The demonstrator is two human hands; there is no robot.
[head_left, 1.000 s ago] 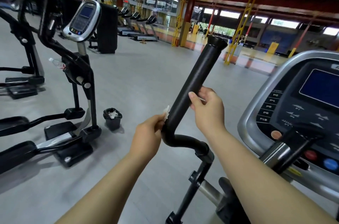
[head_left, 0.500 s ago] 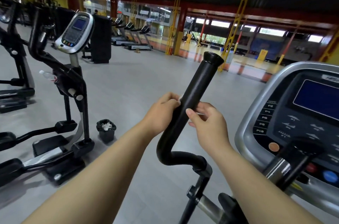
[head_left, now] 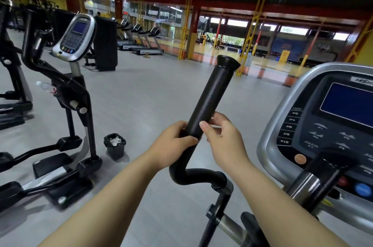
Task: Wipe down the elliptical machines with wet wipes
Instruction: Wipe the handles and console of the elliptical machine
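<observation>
Hands are both on the black handle (head_left: 210, 101) of the near elliptical machine (head_left: 222, 192), which rises at a slant in the centre of the view, just left of that machine's grey console (head_left: 282, 117). The left hand (head_left: 173, 142) is clenched round the lower end of the handle's grip, just above the bend, with the fingers wrapped over the front and the knuckles facing the camera. The right hand (head_left: 224, 137) grasps the handle from the other side at nearly the same height: its thumb lies across the front of the grip and its fingers curl behind. The two hands are close but do not touch. Whether a wet wipe lies under either palm cannot be told, since both palms are pressed to the handle. Compared with half a second ago, the left hand sits lower on the grip, nearer the bend, while the right hand keeps roughly the same place and the same hold. On the grey floor (head_left: 153, 93) to the left stands a small black bin (head_left: 115, 150) with crumpled white material in it, near the base of a neighbouring elliptical (head_left: 88, 125), which carries a water bottle (head_left: 45, 86) in its holder. A row of treadmills (head_left: 141, 44) stands well apart at the far side of the hall.
</observation>
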